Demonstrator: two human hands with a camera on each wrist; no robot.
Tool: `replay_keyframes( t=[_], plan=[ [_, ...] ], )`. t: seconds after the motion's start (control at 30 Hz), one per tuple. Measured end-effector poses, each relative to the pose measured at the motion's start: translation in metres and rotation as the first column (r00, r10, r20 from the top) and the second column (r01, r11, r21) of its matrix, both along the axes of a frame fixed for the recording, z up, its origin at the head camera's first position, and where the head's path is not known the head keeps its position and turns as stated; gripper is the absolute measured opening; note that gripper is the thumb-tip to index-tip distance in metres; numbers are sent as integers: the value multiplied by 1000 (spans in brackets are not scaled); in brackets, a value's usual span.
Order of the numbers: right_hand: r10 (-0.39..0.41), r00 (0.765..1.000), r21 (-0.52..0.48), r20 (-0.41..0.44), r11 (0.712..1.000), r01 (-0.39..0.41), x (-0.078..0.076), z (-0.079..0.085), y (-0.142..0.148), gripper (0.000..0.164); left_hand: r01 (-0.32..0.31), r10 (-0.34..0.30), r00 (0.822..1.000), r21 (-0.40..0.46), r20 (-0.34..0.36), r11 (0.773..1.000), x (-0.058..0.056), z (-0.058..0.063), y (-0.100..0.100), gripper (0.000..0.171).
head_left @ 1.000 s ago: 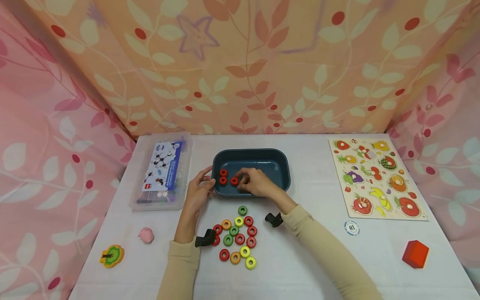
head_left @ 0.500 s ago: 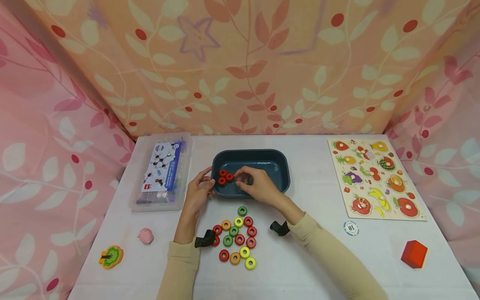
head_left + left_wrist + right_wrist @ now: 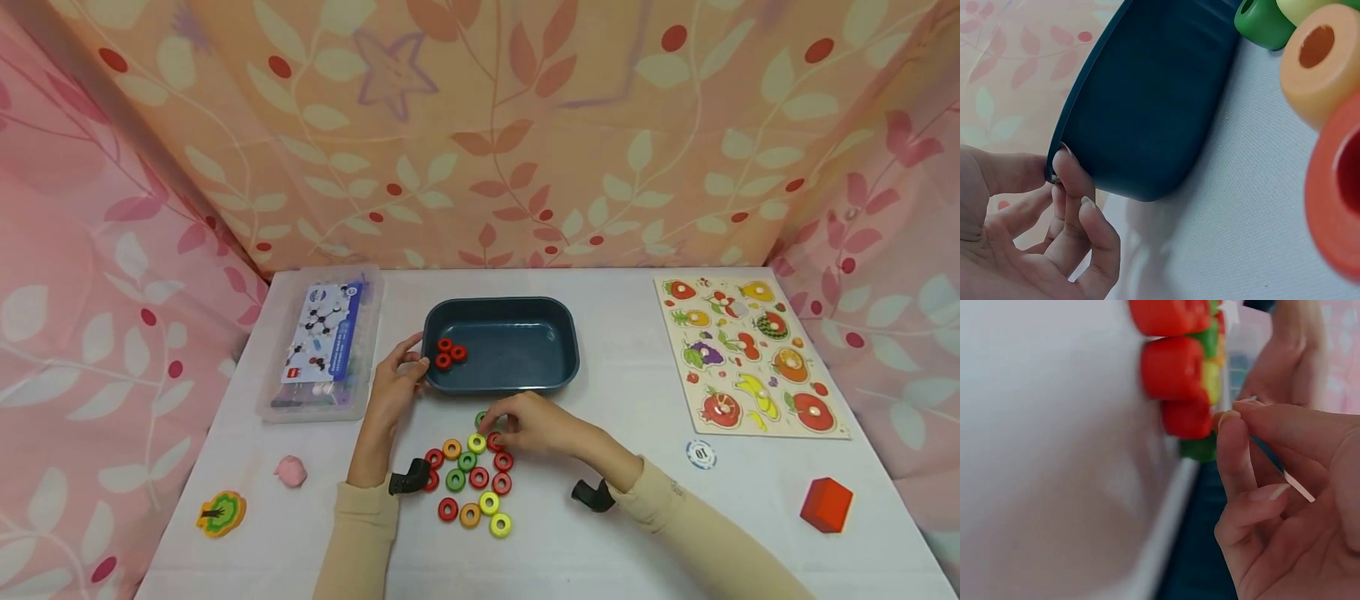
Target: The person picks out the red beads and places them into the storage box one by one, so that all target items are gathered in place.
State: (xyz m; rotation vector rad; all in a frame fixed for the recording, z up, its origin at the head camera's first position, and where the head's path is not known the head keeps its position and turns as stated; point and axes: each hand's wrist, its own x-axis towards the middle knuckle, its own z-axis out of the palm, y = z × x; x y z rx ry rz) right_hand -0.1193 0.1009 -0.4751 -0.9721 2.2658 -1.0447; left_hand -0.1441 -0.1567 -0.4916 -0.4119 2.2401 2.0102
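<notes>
Rings lie clustered on the worktop just before the blue tray; right hand pinches a red one, left hand grips the tray's rim. A nearby chip reads "10".

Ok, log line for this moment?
left hand: holds tray rim | right hand: at loose rings | red rings: in tray

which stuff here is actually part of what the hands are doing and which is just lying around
In use: blue tray, red rings in it, loose rings, left hand, right hand.

Lying about: fruit puzzle, plastic box, red block, pink lump, token.
</notes>
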Motion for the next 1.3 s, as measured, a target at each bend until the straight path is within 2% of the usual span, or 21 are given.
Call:
replay_keyframes(
  t=[0.2,0.4,0.63,0.77,0.9,0.97,1.07,1.13,1.17,1.23,1.3],
  plan=[
    [-27,996,56,-81,998,32,4,-15,9,29,-3,3,1000,-1,-1,1000,-1,-2,0,47],
    [-56,980,55,-191,996,68,6,-23,10,27,-7,7,1000,-9,2,1000,0,-1,0,47],
    [-49,974,52,-219,997,62,7,-24,7,26,-6,6,1000,-2,2,1000,0,0,1,47],
    [-64,979,-17,-193,998,62,5,-18,5,26,-8,8,1000,2,10,1000,0,1,1,47],
    [-106,992,-157,-76,983,93,0,-6,3,28,-2,2,1000,7,11,1000,0,1,2,47],
    [-142,989,-221,-34,966,131,-4,3,3,29,6,-6,1000,12,19,1000,1,6,2,48],
    [-230,971,-282,-59,937,204,-15,8,1,29,7,-8,1000,10,18,1000,2,6,3,48],
    [-306,948,-295,-90,917,268,-24,9,0,30,3,-3,1000,3,21,1000,2,7,3,48],
    [-335,937,-298,-100,908,293,-30,6,-1,29,-2,2,1000,-2,15,1000,1,3,2,47],
    [-388,917,-266,-94,897,352,-40,3,-4,28,-9,9,1000,-9,12,1000,1,2,2,46],
    [-408,910,-195,-73,901,388,-49,0,-7,27,-11,11,1000,-4,12,1000,1,2,2,46]
  ],
)
